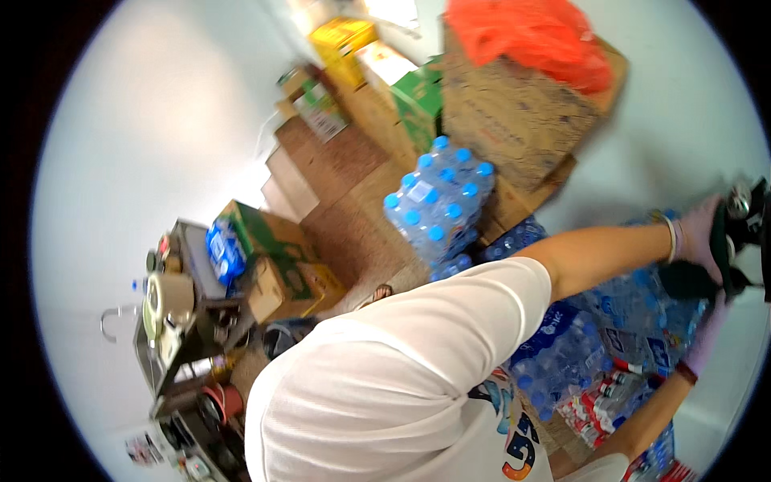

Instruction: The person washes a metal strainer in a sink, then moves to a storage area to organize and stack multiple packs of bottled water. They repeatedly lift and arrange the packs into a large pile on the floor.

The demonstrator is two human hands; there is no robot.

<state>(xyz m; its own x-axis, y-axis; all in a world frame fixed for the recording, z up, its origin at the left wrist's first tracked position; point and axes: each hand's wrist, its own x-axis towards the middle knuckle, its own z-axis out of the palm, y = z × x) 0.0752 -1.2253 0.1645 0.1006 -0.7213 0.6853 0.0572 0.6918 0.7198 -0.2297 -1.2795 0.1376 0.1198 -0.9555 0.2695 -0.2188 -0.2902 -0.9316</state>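
My left hand (699, 235), in a pinkish-purple glove with a pale band at the wrist, grips a dark green and black object (689, 280) at the right rim. From below, my right hand (712, 331), gloved in light purple with a dark red wristband, meets the same object, its fingers partly hidden. Black parts with a shiny metal knob (739, 202) lie against the hands at the picture's edge; what they belong to cannot be told. Under my arms are shrink-wrapped packs of water bottles (560, 355) and a pack of bottles with red labels (602, 403).
A blue-capped bottle pack (437, 199) stands beside a large cardboard box (512, 114) under a red plastic bag (536, 42). Green and yellow cartons line the wall. Left are a carton (283, 241), a blue package (226, 250), a rice cooker (170, 298) and a red bucket (223, 402).
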